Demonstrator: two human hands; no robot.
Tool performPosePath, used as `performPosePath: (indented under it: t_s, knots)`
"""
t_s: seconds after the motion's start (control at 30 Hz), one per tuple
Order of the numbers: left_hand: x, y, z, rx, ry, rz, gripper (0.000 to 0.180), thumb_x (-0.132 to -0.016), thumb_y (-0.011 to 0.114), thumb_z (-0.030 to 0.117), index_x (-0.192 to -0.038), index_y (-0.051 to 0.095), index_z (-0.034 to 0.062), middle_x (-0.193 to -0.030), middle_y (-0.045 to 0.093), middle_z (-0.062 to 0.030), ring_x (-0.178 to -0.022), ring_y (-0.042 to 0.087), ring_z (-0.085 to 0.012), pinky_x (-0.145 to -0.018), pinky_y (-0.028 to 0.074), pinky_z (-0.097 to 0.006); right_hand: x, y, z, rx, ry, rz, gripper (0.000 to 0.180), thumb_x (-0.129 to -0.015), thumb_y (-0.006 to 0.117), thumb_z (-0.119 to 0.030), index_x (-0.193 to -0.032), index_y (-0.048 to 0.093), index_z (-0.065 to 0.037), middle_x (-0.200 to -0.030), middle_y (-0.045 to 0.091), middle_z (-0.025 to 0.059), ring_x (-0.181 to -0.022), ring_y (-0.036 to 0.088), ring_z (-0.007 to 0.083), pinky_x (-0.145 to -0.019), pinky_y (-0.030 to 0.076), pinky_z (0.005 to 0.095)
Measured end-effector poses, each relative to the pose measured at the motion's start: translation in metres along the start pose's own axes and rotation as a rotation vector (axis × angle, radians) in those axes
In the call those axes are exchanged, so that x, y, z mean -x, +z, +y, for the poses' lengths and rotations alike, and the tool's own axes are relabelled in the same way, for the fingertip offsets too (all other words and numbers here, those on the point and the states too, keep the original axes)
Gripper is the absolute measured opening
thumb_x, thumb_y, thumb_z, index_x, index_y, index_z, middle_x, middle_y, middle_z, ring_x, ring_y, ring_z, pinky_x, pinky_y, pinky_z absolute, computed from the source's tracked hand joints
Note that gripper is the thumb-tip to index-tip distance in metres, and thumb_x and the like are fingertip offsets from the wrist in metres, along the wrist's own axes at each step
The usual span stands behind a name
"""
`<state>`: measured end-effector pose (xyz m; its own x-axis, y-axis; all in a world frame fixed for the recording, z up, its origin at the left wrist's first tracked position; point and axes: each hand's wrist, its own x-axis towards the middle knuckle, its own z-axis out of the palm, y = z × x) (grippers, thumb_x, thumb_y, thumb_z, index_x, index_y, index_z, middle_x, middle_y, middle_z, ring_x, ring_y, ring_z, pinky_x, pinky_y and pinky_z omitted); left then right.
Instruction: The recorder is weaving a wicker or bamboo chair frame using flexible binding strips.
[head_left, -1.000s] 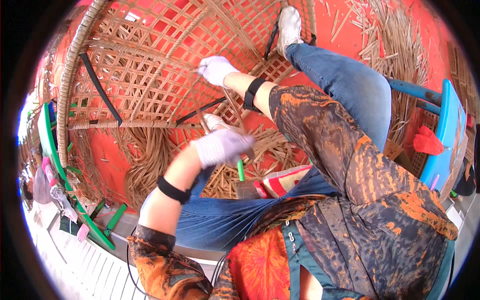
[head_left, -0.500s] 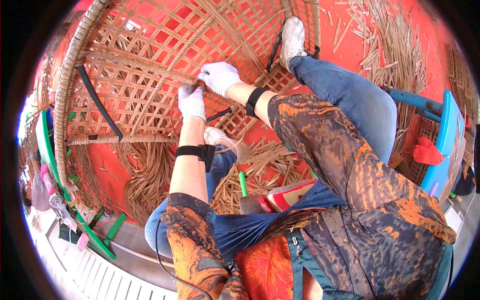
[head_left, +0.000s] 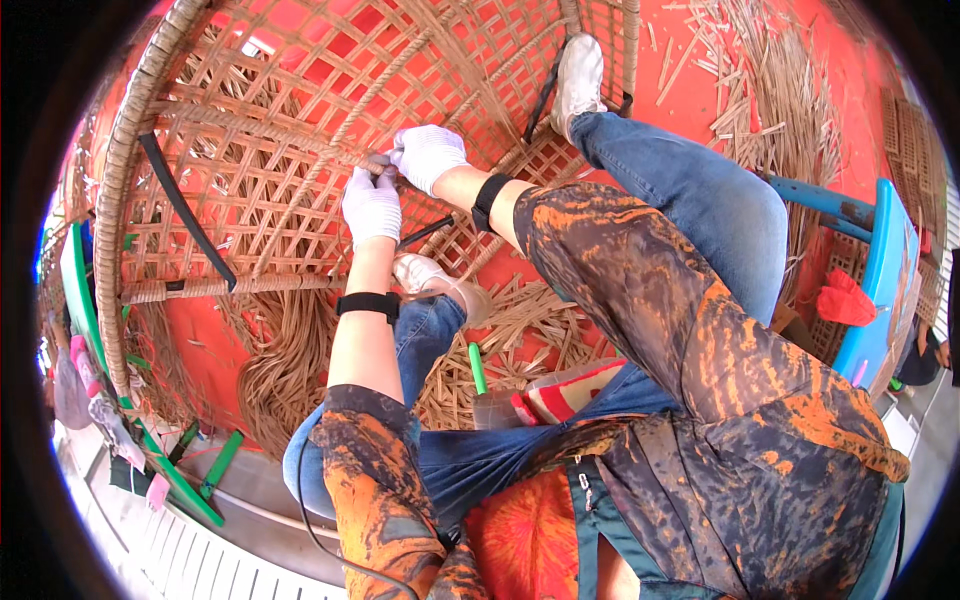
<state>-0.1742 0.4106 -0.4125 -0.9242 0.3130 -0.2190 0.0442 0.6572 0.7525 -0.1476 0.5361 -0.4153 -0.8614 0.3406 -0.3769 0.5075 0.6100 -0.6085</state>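
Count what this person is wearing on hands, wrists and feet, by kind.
White work gloves: 2, on the left hand and right hand
Black wrist bands: 2
White sneakers: 2
Total: 6

Loose cane strips (head_left: 290, 350) are lying on the red floor (head_left: 700, 90). A blue chair (head_left: 880, 270) is standing right, a red cloth (head_left: 845, 300) resting beside it.
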Motion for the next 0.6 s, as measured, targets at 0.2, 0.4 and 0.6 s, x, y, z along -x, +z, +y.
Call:
performPosePath:
  t_s: [0.2, 0.4, 0.6]
  knots:
    - [-0.007, -0.009, 0.002, -0.846, -0.031, -0.131, 0.034, -0.091, 0.049, 0.035, -0.103, 0.063, 0.0059, -0.093, 0.066, -0.0206, -0.092, 0.064, -0.0362, -0.082, 0.049, -0.044, 0.002, 0.008, 0.000, -0.035, -0.068, 0.008, 0.027, -0.084, 0.059, -0.036, -0.092, 0.065, -0.011, -0.088, 0.066, 0.0156, -0.086, 0.064, 0.0315, -0.075, 0.050, 0.0433]
    - [0.053, -0.032, 0.053, -1.051, 0.046, -0.634, 0.031, -0.087, 0.053, 0.034, -0.092, 0.071, 0.0095, -0.094, 0.068, -0.0171, -0.091, 0.066, -0.0311, -0.079, 0.052, -0.041, 0.024, 0.016, -0.028, -0.213, -0.047, -0.106, 0.043, -0.083, 0.059, -0.044, -0.094, 0.067, -0.003, -0.097, 0.067, 0.0179, -0.091, 0.065, 0.0261, -0.083, 0.050, 0.0392]
    - [0.150, -0.047, 0.104, -0.629, 0.946, -1.064, 0.018, -0.086, 0.050, 0.017, -0.083, 0.066, 0.0079, -0.075, 0.064, -0.0136, -0.073, 0.066, -0.0287, -0.064, 0.053, -0.040, -0.016, 0.046, 0.015, -0.299, -0.053, -0.263, 0.029, -0.085, 0.057, -0.029, -0.093, 0.067, -0.003, -0.093, 0.068, 0.0163, -0.090, 0.065, 0.0337, -0.080, 0.051, 0.0417]
